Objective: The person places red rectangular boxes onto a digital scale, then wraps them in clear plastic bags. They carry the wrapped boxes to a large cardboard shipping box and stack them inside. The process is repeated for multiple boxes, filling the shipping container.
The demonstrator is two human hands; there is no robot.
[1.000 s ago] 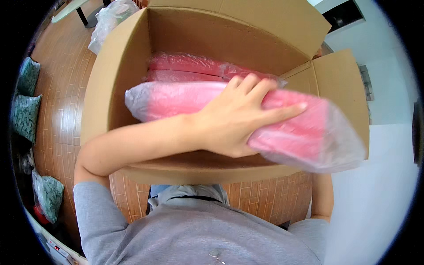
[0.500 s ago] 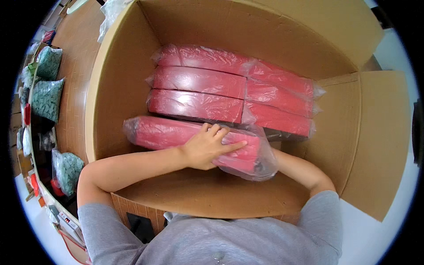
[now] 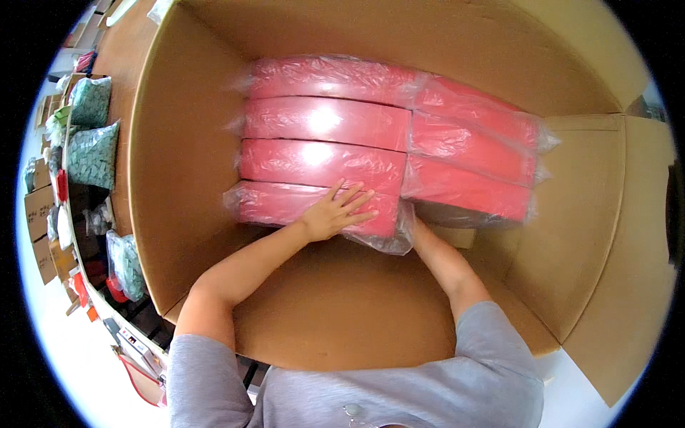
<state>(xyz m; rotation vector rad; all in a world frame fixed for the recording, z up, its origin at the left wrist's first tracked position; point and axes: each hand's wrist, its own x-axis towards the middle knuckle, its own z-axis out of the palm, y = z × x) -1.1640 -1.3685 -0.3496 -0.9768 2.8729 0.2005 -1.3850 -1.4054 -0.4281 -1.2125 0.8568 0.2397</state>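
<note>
Red film-wrapped box (image 3: 275, 205), inside cardboard carton (image 3: 187, 132), nearest in left-hand column. Left hand (image 3: 332, 215) flat on it, fingers spread; right hand hidden past its right end, grip can't be told. Loose end film (image 3: 394, 241), if pinned underneath, might tear.

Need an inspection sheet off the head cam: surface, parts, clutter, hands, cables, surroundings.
Surface: inside of an open cardboard carton; right flap spread outward.
Job's things: seven red packages visible in clear wrap, four in the left column, three in the right.
Clutter: clear bags with green contents and brown boxes, outside the carton at left.
Left hand: fingers spread, resting on the nearest left-column package.
Right hand: hidden; right forearm reaches down by that package's right end.
Cables: nothing seen.
Surroundings: brown floor at left; further small items too blurred to name.
</note>
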